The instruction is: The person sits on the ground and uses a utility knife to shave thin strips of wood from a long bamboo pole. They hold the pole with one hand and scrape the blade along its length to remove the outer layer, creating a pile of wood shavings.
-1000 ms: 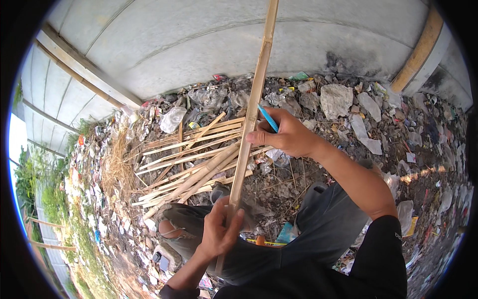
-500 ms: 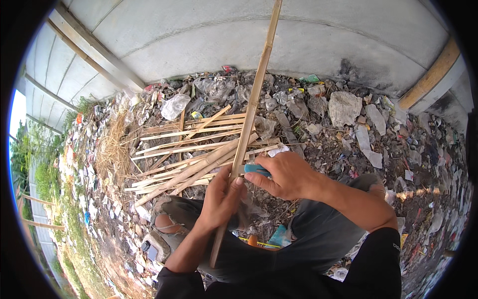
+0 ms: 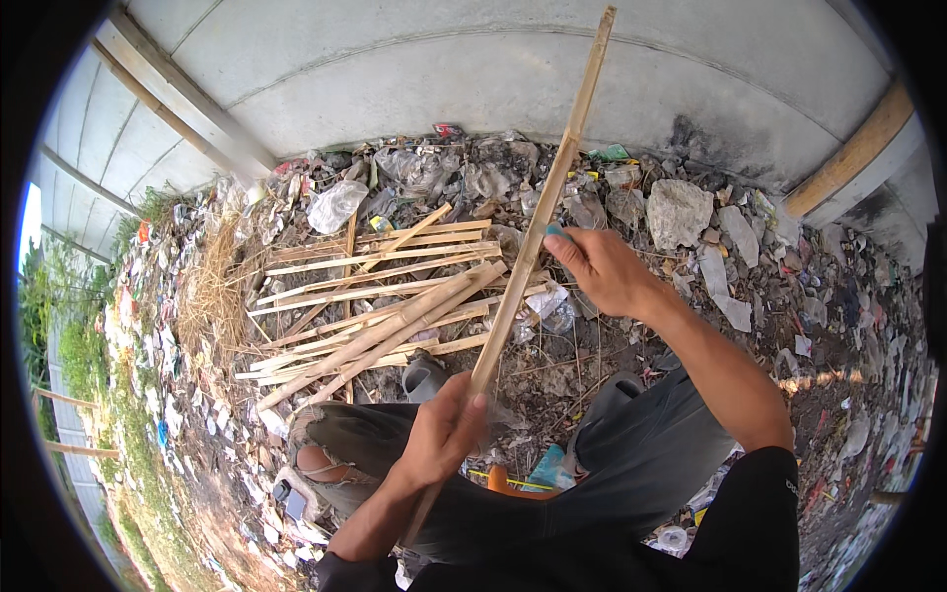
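With my left hand [image 3: 444, 434] I have a grip around a long, flat bamboo strip [image 3: 538, 227], slanting from near to far right. My right hand [image 3: 604, 271] clasps a teal tool [image 3: 556, 231], mostly hidden. Straight, pale slats [image 3: 370, 288] lie left; small lettering [image 3: 791, 486] marks the black sleeve [image 3: 755, 518].

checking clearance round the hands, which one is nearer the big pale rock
Right. The right hand is below and left of the rock in the picture; the left hand is well below, farther left.
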Action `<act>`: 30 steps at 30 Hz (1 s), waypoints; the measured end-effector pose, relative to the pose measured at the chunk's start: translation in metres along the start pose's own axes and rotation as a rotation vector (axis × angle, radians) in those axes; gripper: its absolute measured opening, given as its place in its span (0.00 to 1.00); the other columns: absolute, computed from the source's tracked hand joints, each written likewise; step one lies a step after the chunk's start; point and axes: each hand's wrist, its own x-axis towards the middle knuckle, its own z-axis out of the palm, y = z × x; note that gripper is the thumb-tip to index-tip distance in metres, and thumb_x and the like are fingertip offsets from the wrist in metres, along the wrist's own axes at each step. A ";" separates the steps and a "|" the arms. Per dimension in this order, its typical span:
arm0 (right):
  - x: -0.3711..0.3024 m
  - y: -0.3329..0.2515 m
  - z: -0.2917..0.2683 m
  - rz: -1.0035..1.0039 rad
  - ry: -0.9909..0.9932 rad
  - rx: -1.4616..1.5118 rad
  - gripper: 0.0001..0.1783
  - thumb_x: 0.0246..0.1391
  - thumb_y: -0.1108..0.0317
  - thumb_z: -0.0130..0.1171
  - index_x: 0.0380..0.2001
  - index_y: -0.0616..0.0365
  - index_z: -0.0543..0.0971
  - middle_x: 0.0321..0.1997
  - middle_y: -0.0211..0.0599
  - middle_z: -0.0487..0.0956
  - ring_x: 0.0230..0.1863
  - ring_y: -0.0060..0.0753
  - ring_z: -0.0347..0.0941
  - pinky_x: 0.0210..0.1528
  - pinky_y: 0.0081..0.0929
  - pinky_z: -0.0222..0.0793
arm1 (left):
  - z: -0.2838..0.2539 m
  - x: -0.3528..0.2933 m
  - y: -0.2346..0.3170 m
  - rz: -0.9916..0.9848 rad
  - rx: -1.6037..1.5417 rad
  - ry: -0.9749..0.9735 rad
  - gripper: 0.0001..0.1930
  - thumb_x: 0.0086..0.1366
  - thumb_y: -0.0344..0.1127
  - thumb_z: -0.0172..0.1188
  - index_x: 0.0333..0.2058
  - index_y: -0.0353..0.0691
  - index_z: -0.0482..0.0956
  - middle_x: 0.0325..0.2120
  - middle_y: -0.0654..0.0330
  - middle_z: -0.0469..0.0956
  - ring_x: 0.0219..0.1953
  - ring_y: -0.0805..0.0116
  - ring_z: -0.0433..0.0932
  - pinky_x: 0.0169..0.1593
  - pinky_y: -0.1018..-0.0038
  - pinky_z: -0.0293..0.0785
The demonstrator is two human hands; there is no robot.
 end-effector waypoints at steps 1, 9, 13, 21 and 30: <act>-0.011 -0.022 0.010 0.014 -0.131 0.041 0.37 0.71 0.39 0.41 0.36 0.65 0.80 0.19 0.52 0.77 0.26 0.59 0.78 0.32 0.49 0.71 | 0.002 0.005 0.005 -0.048 -0.064 0.008 0.20 0.80 0.40 0.46 0.61 0.31 0.66 0.16 0.75 0.63 0.16 0.87 0.59 0.21 0.85 0.53; -0.027 -0.037 0.062 -0.217 -0.211 -0.091 0.32 0.67 0.38 0.49 0.35 0.62 0.80 0.19 0.54 0.79 0.27 0.62 0.80 0.31 0.54 0.74 | -0.006 0.010 0.000 -0.036 0.055 0.156 0.15 0.79 0.39 0.48 0.53 0.33 0.70 0.18 0.72 0.66 0.17 0.85 0.61 0.21 0.83 0.57; -0.013 -0.030 0.056 -0.231 -0.137 -0.112 0.33 0.67 0.38 0.49 0.38 0.61 0.81 0.20 0.51 0.80 0.26 0.58 0.81 0.30 0.52 0.75 | -0.012 0.019 -0.003 0.027 0.136 0.144 0.16 0.80 0.41 0.47 0.52 0.33 0.70 0.15 0.73 0.64 0.14 0.85 0.59 0.19 0.84 0.53; 0.039 0.050 -0.043 0.246 0.427 -0.104 0.43 0.71 0.33 0.33 0.30 0.65 0.80 0.16 0.48 0.75 0.23 0.54 0.77 0.31 0.48 0.71 | -0.004 -0.006 -0.015 0.075 0.059 -0.068 0.17 0.80 0.41 0.46 0.54 0.32 0.70 0.16 0.74 0.63 0.15 0.86 0.59 0.20 0.84 0.54; -0.006 0.070 -0.079 0.209 0.453 0.090 0.38 0.71 0.35 0.37 0.33 0.64 0.74 0.22 0.32 0.70 0.26 0.34 0.67 0.34 0.38 0.63 | 0.003 0.005 0.005 0.027 -0.169 -0.011 0.18 0.80 0.39 0.46 0.55 0.29 0.68 0.15 0.75 0.60 0.14 0.86 0.57 0.20 0.85 0.51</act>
